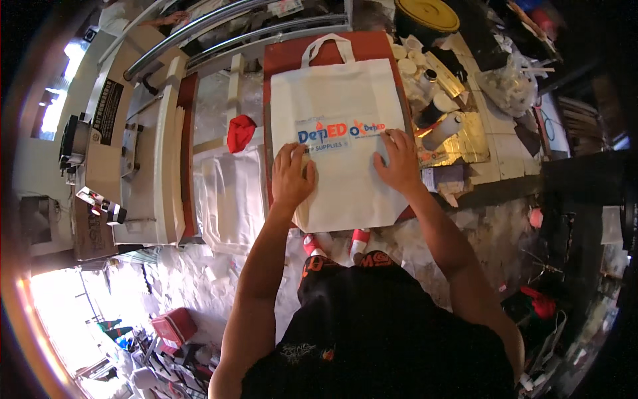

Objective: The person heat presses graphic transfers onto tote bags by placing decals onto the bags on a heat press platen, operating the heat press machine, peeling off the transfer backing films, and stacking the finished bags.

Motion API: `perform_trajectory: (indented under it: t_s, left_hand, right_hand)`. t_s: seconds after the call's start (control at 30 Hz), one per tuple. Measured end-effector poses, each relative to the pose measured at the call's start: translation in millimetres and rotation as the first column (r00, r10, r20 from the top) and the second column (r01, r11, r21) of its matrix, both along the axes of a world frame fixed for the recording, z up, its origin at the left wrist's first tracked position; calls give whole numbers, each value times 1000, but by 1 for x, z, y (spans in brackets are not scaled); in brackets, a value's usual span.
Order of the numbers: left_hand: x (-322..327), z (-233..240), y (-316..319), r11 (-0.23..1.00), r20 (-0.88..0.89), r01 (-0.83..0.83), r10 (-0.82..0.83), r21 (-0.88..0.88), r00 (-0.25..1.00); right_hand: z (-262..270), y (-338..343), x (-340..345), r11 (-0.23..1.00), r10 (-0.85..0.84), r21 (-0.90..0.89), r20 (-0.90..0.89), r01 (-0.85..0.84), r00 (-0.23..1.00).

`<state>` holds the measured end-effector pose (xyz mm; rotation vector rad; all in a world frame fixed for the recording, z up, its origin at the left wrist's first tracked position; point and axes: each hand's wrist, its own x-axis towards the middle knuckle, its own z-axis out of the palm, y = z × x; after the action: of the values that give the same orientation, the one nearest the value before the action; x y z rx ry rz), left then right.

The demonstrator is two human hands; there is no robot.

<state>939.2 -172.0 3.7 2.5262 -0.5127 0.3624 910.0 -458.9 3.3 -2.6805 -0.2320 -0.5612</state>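
A white fabric tote bag (344, 189) lies flat on a dark red board (285, 54), its handle loop pointing away from me. Blue and orange lettering crosses its middle, with a translucent film piece over part of it. My left hand (293, 174) rests palm down on the bag's left side, just below the print. On the right side, my right hand (398, 158) lies on the bag with fingertips at the print's edge. Neither hand grips anything; the fingers are slightly apart. A red cloth (241, 133) sits left of the board.
Left of the board are more pale bags (232, 194) and a machine with metal rails (194, 37). Bottles (445, 130), white cups (407, 66) and gold foil (471, 134) crowd the right. Behind them stands a bucket with a yellow lid (431, 14). Another person's arm shows at upper left.
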Motion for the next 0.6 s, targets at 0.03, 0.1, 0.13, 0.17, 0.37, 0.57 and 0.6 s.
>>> perform_trajectory:
  t_s: [0.03, 0.1, 0.13, 0.17, 0.37, 0.57, 0.6]
  left_hand:
    - [2, -2, 1, 1000, 17, -1, 1, -5, 1000]
    - [4, -5, 1, 1000, 37, -2, 3, -13, 999]
    - [5, -6, 2, 1000, 50, -15, 15, 4, 999]
    - [5, -8, 2, 999, 62, -26, 25, 20, 998]
    - [4, -7, -2, 990, 88, -93, 83, 110, 993]
    - [5, -6, -1, 993, 94, -94, 88, 71, 992]
    - [5, -6, -2, 994, 116, -95, 88, 53, 989]
  right_hand:
    - [-2, 1, -1, 1000, 4, 4, -3, -4, 1000]
    - [-2, 0, 0, 1000, 2, -5, -7, -3, 1000]
    - [-2, 0, 0, 1000, 4, -5, -7, -4, 1000]
    - [-1, 0, 0, 1000, 11, -5, 1, -11, 1000]
    - [-2, -2, -2, 1000, 13, -16, 8, -13, 1000]
    - [-2, -1, -2, 1000, -1, 1, -11, 1, 1000]
    - [-2, -1, -2, 1000, 11, 9, -4, -11, 1000]
